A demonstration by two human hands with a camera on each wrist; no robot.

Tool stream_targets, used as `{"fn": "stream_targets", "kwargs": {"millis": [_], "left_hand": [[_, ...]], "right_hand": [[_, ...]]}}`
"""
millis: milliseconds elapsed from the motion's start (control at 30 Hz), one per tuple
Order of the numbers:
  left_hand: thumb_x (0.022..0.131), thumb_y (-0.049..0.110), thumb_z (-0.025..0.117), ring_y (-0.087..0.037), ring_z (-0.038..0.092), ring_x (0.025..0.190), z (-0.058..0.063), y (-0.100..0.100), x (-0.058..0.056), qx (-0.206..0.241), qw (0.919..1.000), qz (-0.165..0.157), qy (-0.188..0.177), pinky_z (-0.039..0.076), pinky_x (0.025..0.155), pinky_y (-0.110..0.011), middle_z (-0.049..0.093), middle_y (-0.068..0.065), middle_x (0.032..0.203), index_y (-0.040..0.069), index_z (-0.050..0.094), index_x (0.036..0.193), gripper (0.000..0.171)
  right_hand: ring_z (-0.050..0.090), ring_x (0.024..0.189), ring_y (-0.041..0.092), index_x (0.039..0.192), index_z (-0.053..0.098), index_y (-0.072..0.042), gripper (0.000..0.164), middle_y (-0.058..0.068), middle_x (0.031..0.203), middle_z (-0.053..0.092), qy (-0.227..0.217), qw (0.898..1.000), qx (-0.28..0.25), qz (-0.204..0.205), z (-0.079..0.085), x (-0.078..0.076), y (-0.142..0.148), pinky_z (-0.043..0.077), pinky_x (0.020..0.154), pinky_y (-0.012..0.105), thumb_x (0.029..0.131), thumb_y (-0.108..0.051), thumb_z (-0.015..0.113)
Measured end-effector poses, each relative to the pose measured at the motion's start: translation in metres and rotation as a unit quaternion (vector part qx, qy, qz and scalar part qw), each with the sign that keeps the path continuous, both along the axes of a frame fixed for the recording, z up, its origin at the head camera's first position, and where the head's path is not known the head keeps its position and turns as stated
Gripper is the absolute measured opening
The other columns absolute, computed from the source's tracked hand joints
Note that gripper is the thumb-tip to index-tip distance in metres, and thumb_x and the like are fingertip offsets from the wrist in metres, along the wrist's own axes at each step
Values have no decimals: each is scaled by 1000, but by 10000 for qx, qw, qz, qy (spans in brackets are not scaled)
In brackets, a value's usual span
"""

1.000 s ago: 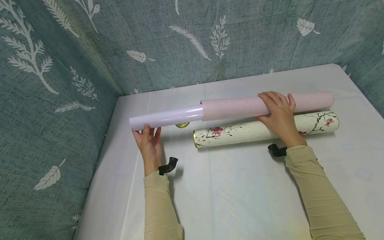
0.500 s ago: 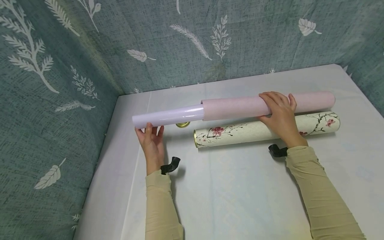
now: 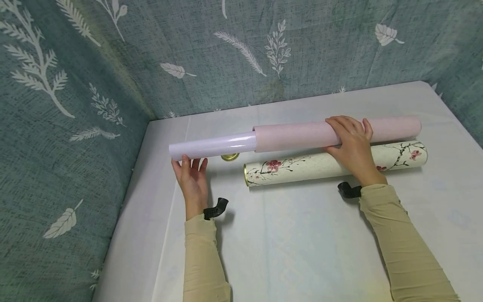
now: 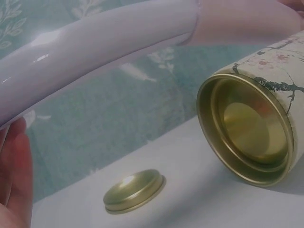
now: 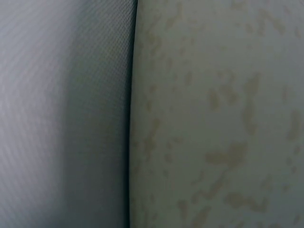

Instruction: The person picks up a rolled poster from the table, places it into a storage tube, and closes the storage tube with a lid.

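Note:
A glossy white rolled sheet [image 3: 215,145] runs into the open left end of a pink tube [image 3: 290,136]. My left hand [image 3: 193,184] holds the roll near its free end, the thumb in front and the other fingertips at its underside. In the left wrist view, the roll [image 4: 118,35] shows a long lengthwise edge, and part of the left hand [image 4: 16,175] lies below it. My right hand [image 3: 352,147] grips the pink tube from above around its middle. The roll's far part is hidden inside the tube.
A cream tube with plum blossoms [image 3: 302,167] lies just in front of the pink one, its gold-rimmed end [image 4: 247,128] facing left. Behind the roll, a gold lid [image 4: 134,191] rests on the white-covered table [image 3: 294,243]. Leaf-patterned curtain [image 3: 226,63] stands behind.
My left hand has moved right and slightly up with the roll, so a shorter length sticks out of the pink tube. The right hand and both tubes have stayed in place.

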State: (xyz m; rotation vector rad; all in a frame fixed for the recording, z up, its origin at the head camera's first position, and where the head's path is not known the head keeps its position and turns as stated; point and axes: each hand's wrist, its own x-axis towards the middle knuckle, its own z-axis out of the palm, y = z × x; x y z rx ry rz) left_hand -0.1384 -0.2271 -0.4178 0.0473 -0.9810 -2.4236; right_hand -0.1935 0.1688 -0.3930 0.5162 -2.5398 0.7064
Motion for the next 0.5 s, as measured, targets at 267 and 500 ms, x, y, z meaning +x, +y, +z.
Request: {"fn": "stream_targets", "kwargs": {"millis": [267, 500], "left_hand": [[87, 21, 59, -25, 54, 92, 1, 2, 0, -161, 9999, -10, -27, 43, 78, -38, 50, -11, 111, 20, 38, 127, 45], [87, 19, 58, -25, 53, 94, 2, 5, 0, -380, 9992, 39, -64, 44, 79, -38, 49, -13, 114, 21, 37, 129, 46]], "right_hand": [[33, 121, 24, 124, 51, -15, 70, 5, 127, 47, 77, 10000, -14, 13, 0, 1, 1, 1, 103, 47, 61, -18, 82], [33, 121, 25, 125, 50, -15, 71, 5, 128, 46, 86, 10000, 24, 44, 0, 1, 1, 0, 103, 46, 62, -18, 82]]}}
